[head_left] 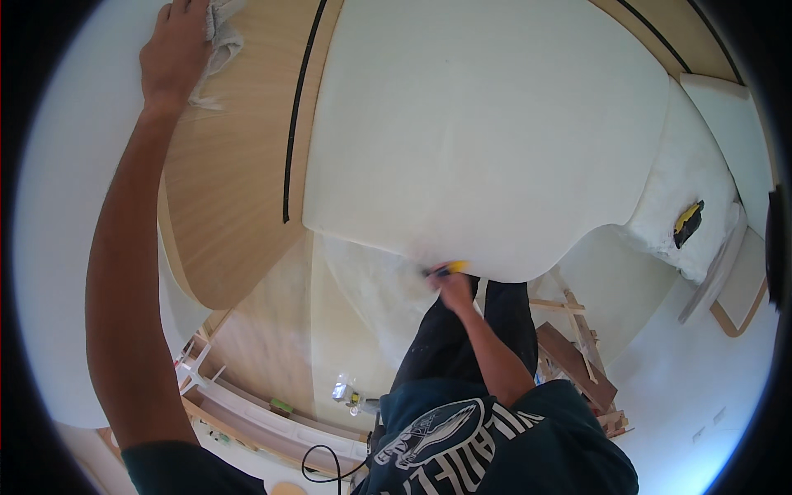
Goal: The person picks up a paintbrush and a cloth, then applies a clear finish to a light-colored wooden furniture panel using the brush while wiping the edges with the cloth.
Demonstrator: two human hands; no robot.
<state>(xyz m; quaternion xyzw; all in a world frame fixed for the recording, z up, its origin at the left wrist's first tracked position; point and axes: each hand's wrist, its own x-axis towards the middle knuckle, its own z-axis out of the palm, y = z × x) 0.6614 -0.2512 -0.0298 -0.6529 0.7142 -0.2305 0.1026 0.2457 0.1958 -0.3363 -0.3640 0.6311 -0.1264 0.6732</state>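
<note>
My left hand (172, 58) grips a crumpled white cloth (221, 37) against the light plywood panel (231, 165), which carries a long black strip (299, 124). Low in the middle, my right hand (454, 290) has its fingers round a small yellow-and-dark tool (448, 268), blurred, at the lower edge of the large pale padded sheet (487, 132). Thinner, translucent pale material (363, 280) shows below that edge. A yellow-and-black tool (688, 223) lies on the wrinkled white padding (668, 177) at the right.
A wooden frame with a brown board (577, 367) stands below right. White curved shelving (313, 425), small clutter (346, 392) and a black cable (318, 462) are at the bottom. A pale panel (718, 124) and black-striped plywood (676, 33) line the upper right.
</note>
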